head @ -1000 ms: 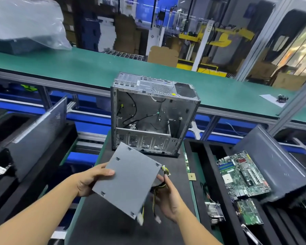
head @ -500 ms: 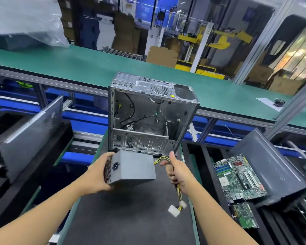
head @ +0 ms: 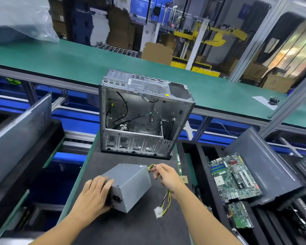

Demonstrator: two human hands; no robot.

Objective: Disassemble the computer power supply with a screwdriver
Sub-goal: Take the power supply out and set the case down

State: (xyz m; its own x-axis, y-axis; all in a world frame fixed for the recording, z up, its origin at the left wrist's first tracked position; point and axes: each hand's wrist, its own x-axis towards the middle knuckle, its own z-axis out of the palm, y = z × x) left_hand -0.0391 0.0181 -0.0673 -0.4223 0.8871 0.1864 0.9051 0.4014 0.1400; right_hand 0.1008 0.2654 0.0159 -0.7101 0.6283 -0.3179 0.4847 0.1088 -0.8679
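The grey power supply (head: 131, 183) lies on the dark table (head: 131, 230), just in front of the open computer case (head: 141, 117). Of the 2 hands, the left hand (head: 95, 191) grips its near, socket end with fingers curled over the top. The right hand (head: 168, 175) pinches the yellow-and-black cables (head: 167, 200) at its far corner, which trail to a white connector (head: 158, 211).

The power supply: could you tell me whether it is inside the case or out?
Out. The power supply is in front of the open case, apart from it; left hand holds it, right hand pinches its cables.
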